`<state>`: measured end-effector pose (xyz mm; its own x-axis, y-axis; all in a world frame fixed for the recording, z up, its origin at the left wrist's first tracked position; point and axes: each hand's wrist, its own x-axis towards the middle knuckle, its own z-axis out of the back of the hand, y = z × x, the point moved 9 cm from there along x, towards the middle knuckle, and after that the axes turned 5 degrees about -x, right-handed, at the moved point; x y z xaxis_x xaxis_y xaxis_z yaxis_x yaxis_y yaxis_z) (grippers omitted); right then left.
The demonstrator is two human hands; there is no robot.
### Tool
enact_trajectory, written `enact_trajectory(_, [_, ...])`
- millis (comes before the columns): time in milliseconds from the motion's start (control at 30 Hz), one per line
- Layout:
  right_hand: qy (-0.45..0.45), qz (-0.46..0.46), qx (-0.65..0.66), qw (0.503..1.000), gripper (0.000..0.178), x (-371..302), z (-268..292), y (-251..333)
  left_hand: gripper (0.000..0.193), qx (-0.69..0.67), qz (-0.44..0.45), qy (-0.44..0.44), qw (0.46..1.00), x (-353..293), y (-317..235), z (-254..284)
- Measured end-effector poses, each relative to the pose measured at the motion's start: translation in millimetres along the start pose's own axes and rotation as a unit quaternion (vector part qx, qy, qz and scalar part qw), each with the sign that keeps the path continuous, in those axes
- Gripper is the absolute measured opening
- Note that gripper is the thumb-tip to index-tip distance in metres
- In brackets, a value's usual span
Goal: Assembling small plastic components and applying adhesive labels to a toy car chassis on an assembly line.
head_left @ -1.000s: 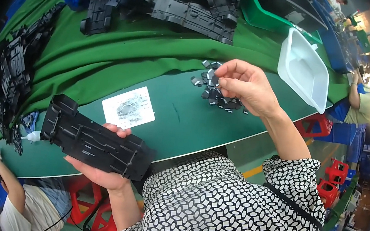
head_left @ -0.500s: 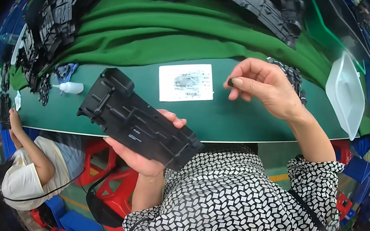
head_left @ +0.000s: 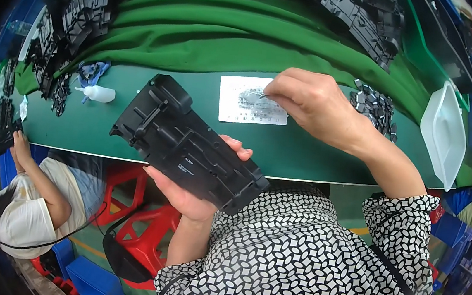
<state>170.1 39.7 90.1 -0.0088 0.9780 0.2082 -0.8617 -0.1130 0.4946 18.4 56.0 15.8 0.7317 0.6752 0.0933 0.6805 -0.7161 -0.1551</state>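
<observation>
My left hand (head_left: 192, 192) holds a long black plastic housing (head_left: 189, 145) from below; my palm is under it and my fingers (head_left: 236, 146) wrap around its far edge, so the hand is clamped on it. The housing is tilted, with its upper end pointing away from me and to the left, over the near edge of the green table (head_left: 306, 150).

My right hand (head_left: 306, 100) is further from me and a little to the right of the left hand, well apart from it. It rests on a white sheet (head_left: 235, 103) that lies flat on the table, and the thumb and the first finger are pinched together at the sheet. I cannot tell if some small piece is between them.

Just to the right of my right hand there is a heap of small grey clips (head_left: 375, 105). Further right stands a white plastic tray (head_left: 444, 135). To the left of my left hand a small white bottle (head_left: 96, 93) lies on the table.
</observation>
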Motion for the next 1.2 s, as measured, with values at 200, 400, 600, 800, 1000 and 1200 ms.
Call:
enact_trajectory(200, [0.007, 0.072, -0.108, 0.991, 0.01, -3.6, -11.4, 9.4, 0.095, 0.027, -0.008, -0.076, 0.997, -2.8, 3.5, -1.4])
enact_trajectory(400, [0.022, 0.147, -0.192, 0.97, 0.009, -6.2, -16.1, 24.7, 0.094, -0.007, 0.004, 0.013, 1.0, -4.0, 3.8, 1.8])
enact_trajectory(600, [0.037, 0.169, -0.188, 0.967, 0.009, -11.8, -14.5, 26.3, 0.095, -0.041, 0.004, 0.015, 0.999, -4.3, 9.0, -0.9])
enact_trajectory(800, [0.071, -0.039, -0.039, 0.996, 0.011, 0.5, -3.4, 0.9, 0.095, -0.027, 0.003, 0.003, 1.0, -4.2, 10.9, -1.1])
enact_trajectory(1000, [0.135, -0.182, -0.005, 0.974, 0.017, 4.2, -15.7, -26.3, 0.093, -0.02, 0.002, 0.004, 1.0, -4.5, 11.8, -2.4])
enact_trajectory(1200, [0.145, -0.177, -0.06, 0.972, 0.018, 5.8, -13.9, -25.8, 0.093, -0.011, 0.003, -0.004, 1.0, -6.3, 10.4, -4.3])
